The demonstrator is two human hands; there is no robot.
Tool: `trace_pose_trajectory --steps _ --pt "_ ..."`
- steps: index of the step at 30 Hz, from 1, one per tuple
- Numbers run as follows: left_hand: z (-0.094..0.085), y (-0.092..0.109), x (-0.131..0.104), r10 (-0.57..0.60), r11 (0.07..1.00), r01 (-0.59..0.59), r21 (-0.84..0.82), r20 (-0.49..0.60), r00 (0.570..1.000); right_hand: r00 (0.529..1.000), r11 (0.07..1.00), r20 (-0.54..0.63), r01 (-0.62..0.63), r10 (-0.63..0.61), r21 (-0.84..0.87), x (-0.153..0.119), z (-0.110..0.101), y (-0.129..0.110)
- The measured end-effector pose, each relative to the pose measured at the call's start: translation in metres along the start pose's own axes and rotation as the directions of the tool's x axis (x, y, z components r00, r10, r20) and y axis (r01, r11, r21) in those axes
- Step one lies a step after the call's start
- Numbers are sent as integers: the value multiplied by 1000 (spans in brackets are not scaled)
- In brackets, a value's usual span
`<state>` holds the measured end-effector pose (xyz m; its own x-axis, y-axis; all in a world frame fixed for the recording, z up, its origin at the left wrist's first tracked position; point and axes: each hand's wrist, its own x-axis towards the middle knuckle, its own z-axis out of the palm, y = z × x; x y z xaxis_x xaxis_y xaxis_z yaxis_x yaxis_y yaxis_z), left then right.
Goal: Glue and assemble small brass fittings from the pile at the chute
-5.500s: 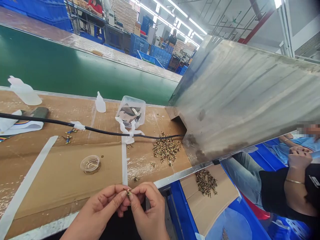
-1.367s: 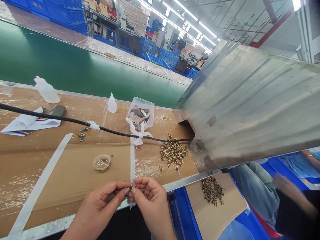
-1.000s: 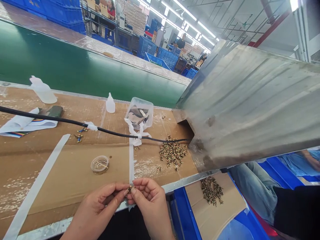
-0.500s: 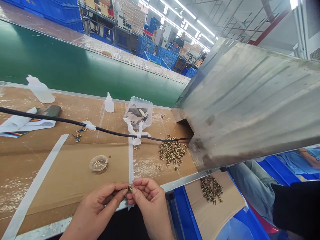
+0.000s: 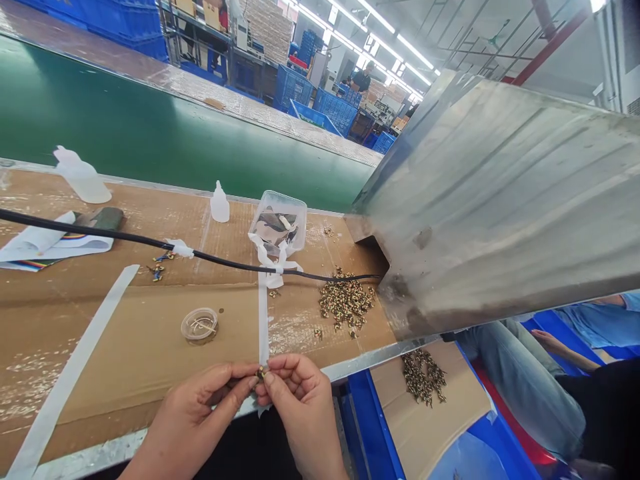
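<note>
Near the bench's front edge, my left hand [image 5: 200,413] and my right hand [image 5: 300,407] meet at the fingertips. Both pinch one small dark and gold part [image 5: 261,373], mostly covered by the fingers. Behind my right hand lies a pile of similar small parts [image 5: 346,301] on the cardboard. A round clear dish [image 5: 199,325] with thin sticks in it stands behind my left hand. Farther back is a clear square container [image 5: 278,223] with camouflage cloth inside.
A black cable [image 5: 225,261] crosses the bench into a large metal panel [image 5: 490,200] at right. White bottles [image 5: 220,202] stand at the back edge. More parts [image 5: 424,377] lie on cardboard at lower right, beside a seated person's legs [image 5: 525,387].
My hands keep their pinch on the small part with hardly any movement. At the right, the seated person's legs have shifted and a hand now shows above them. The view has moved slightly.
</note>
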<state>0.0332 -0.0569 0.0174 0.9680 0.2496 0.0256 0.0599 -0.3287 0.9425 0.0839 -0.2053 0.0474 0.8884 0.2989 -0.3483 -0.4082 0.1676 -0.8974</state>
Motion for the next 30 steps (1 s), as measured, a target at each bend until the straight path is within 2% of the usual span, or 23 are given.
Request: trace_pose_trajectory --steps 8,14,25,28,30 --pt "0 6 0 22 1000 -23 -8 -30 999 1000 1000 9 15 -15 -12 -2 0 0" --pt "-2 13 2 87 995 -83 55 -71 994 998 993 19 60 -58 -100 -4 -2 0" --pt "1 9 1 110 991 -105 84 -62 992 997 981 26 81 -78 -176 -4 -4 2" --pt "1 12 2 112 992 -109 62 -54 992 994 963 22 109 -106 -246 -6 -3 3" --pt "0 13 2 106 994 -103 43 -61 993 980 912 32 195 -197 -362 -8 -3 3"
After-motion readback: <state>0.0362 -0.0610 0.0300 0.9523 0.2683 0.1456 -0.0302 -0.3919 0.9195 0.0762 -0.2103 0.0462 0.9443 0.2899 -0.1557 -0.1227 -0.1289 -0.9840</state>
